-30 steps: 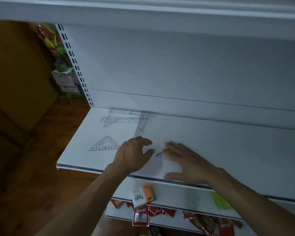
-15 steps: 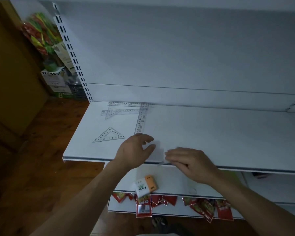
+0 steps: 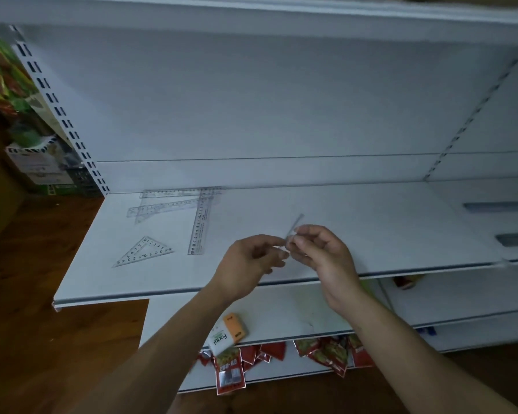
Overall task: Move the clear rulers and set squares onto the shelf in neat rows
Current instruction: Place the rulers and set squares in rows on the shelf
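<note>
My left hand (image 3: pixel 250 262) and right hand (image 3: pixel 322 253) pinch one clear piece (image 3: pixel 295 226) | above shelf (image 3: pixel 371 222), near edge | rulers (image 3: pixel 201 225) lie far-left

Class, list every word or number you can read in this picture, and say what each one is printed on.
"Fackol" (letters unsure): white and orange box.
"0 1 2 3 4 5": edge of the flat set square.
"9 8 7 6 5 4 3 2 1": ruler lying front to back; its small print is unreadable.
Back rulers: digits too small.
Red packets: print blurred.
</note>
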Motion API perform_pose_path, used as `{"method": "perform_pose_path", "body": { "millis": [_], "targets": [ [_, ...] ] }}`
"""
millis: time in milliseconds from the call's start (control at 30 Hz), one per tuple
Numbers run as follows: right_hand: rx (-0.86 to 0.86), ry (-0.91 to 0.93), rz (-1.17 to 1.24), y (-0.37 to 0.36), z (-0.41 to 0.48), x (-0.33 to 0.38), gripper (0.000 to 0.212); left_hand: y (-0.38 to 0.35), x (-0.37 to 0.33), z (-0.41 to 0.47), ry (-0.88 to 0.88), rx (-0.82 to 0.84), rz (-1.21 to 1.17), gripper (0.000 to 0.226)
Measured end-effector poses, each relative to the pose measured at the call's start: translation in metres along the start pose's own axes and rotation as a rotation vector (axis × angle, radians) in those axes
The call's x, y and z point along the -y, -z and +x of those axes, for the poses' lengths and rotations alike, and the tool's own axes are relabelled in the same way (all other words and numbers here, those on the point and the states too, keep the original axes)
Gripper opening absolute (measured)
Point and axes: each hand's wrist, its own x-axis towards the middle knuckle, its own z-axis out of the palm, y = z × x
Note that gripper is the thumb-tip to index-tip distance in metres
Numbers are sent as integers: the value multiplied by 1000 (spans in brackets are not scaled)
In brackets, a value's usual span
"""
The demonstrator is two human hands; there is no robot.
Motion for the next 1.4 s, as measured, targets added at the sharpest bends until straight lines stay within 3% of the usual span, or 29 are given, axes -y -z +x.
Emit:
{"method": "perform_pose_path", "body": {
  "millis": [167,300,500,600,667,733,833,1400],
  "targets": [
    [-127,65,-256,71,-14,12,8,-60,0,13,-239,-82,223,14],
    [-231,31,-303,145,-35,28,38,-132,-3,22,-597,-122,565,16],
    [-283,-37,-82,283,-69,43,8,-267,-21,33,-771,-101,553,15],
    [-368,26,-6,347,-87,49,14,-334,-33,32,-699,35,423,23],
    [-421,66,26,384,-98,51,16,-376,-44,28,-513,114,237,34],
    [-467,68,20,416,-107,53,18,-412,-56,26,-273,172,4,28],
    [-524,69,20,455,-114,55,16,-453,-65,35,-125,184,-87,12],
    [-698,80,-19,666,-16,81,15,-662,-85,181,-184,289,-76,15]
  ]
}}
